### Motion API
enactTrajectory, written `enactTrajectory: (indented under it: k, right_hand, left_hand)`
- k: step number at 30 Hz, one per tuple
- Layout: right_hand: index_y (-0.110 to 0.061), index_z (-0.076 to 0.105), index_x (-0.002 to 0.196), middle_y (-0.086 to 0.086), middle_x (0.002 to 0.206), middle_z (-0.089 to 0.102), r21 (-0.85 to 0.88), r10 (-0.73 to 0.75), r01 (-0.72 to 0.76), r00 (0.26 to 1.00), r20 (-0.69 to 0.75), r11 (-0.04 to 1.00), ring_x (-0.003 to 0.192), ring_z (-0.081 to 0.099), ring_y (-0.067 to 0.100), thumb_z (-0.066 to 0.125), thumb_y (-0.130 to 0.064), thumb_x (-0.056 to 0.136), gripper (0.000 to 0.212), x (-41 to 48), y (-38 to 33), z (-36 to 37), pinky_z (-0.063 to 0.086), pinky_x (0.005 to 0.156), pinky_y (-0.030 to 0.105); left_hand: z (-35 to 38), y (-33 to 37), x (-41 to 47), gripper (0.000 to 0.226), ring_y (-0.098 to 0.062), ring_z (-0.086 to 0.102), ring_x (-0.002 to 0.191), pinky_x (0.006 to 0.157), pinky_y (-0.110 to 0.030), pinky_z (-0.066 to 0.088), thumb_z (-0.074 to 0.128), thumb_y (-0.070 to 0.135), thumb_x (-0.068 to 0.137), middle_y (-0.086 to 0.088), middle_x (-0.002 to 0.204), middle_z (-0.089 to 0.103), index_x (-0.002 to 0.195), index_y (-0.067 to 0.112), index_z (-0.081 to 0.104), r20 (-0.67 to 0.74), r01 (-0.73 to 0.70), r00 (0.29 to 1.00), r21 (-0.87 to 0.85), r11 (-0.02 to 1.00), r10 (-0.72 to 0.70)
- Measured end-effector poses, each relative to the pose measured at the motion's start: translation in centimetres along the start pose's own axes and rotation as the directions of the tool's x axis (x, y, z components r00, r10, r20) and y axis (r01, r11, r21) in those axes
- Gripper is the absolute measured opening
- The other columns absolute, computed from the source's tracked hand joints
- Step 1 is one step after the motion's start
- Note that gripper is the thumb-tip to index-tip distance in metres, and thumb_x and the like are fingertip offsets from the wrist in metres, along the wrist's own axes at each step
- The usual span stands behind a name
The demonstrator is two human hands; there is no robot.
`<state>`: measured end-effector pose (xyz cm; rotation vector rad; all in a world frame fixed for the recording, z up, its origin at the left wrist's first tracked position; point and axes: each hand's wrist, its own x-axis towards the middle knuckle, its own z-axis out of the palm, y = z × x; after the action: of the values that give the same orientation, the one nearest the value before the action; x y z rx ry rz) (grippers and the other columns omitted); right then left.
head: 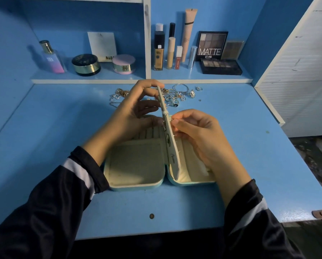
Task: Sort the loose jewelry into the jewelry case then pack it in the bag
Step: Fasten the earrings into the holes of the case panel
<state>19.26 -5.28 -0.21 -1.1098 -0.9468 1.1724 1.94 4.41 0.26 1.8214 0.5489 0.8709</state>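
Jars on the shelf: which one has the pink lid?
The right jar, nearest the white divider. The left jar, beside the perfume bottle, has a dark lid.

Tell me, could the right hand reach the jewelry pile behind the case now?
Probably yes, once free: the right hand is pinching a small piece at the case's upright flap, yet only bare desk lies between it and the pile.

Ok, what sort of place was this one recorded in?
Probably a home vanity or dressing desk: a blue desk under a shelf of cosmetics, such as perfume and a MATTE palette, with loose jewelry behind an open case.
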Motion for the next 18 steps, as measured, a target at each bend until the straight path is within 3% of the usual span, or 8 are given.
enactTrajectory:
  k: [5,18]
  right_hand:
    - [-0.009,0.071,0.084,0.011,0.077,0.069,-0.001,-0.012,0.012,1.000,0.011,1.000,0.071,0.062,0.019,0.065,0.002,0.086,0.012,0.00,0.14,-0.07,0.053,0.073,0.031]
    - [-0.010,0.072,0.084,0.008,0.077,0.069,0.030,-0.056,0.055,0.997,0.044,0.998,0.071,0.062,0.017,0.066,0.002,0.085,0.013,-0.04,0.27,-0.15,0.053,0.072,0.028]
  left_hand:
    - [-0.04,0.08,-0.09,0.067,-0.035,0.061,0.113,0.091,-0.023,0.050,0.074,-0.006,0.077,-0.029,0.121,0.044,0.126,0.026,0.042,0.000,-0.001,1.000,0.019,1.000,0.001]
    - [0.05,0.31,-0.20,0.066,-0.038,0.060,0.112,0.092,-0.024,0.050,0.075,-0.002,0.074,-0.031,0.122,0.044,0.124,0.026,0.043,-0.013,0.008,1.000,-0.004,1.000,-0.008]
